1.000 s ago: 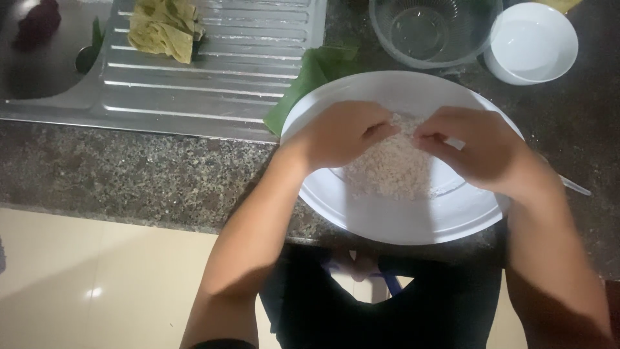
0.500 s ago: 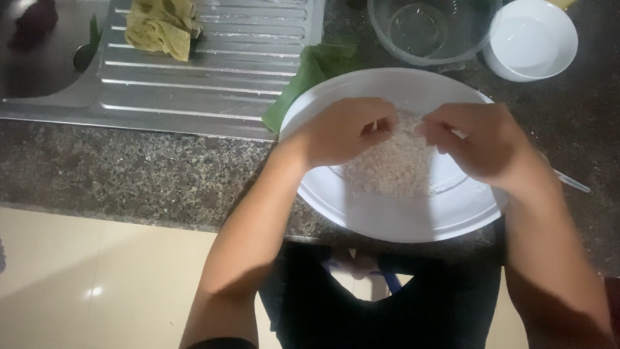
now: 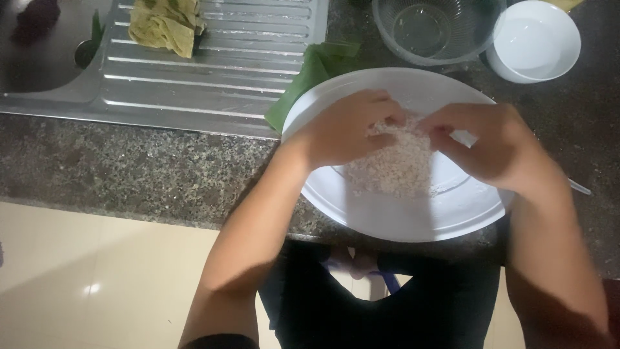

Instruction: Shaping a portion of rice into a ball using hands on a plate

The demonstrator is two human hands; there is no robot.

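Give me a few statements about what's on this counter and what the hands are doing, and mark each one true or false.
1. Both hands, left hand and right hand, are over the white plate. True.
2. The plate holds a pile of pale grains. True.
3. The clear glass bowl is full of grains. False: it looks empty.
4. A yellow cloth lies on the metal drainboard. True.
5. The small white bowl stands on the plate. False: it stands on the counter behind the plate, beside the glass bowl.
6. The green leaf lies on top of the grains. False: it pokes out from under the plate's far left edge.
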